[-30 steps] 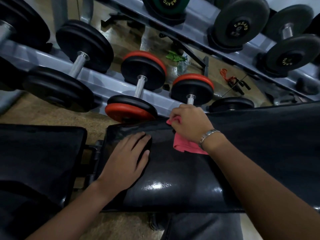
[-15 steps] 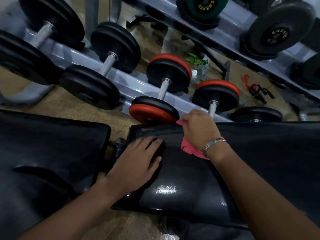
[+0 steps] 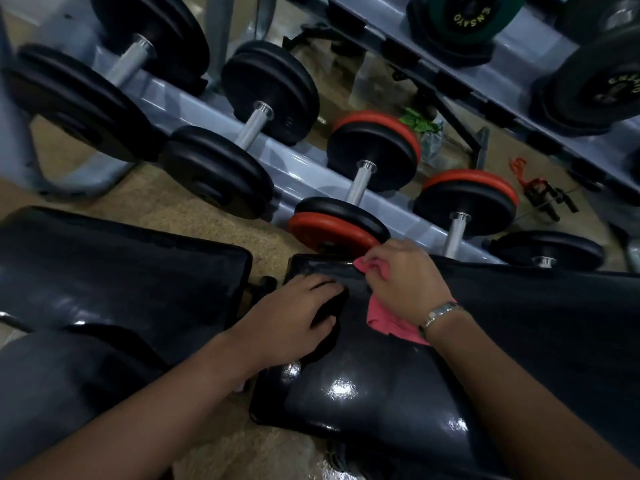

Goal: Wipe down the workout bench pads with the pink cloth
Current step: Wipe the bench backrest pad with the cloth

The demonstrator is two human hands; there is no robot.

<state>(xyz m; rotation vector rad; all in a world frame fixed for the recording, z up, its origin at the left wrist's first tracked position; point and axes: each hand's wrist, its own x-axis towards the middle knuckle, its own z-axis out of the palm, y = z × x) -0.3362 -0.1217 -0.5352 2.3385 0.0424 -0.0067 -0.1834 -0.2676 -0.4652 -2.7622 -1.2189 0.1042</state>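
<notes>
The black bench has two glossy pads: the long pad [image 3: 519, 341] on the right and a separate pad [image 3: 121, 271] on the left, with a gap and a hinge between them. My right hand [image 3: 405, 282] grips the pink cloth [image 3: 384, 317] and presses it on the long pad near its far left corner. A silver watch sits on that wrist. My left hand [image 3: 294, 323] lies flat on the long pad's left end, fingers spread, just beside the cloth.
A grey dumbbell rack [image 3: 311, 168] stands right behind the bench, holding black dumbbells [image 3: 256, 123] and red-and-black dumbbells [image 3: 360, 188]. A red-and-black plate [image 3: 332, 230] nearly touches the pad's far corner. Beige floor shows between the pads and below them.
My right hand has slid the cloth left along the far edge, towards the pad's corner and closer to my left hand. The view has shifted so everything sits further right.
</notes>
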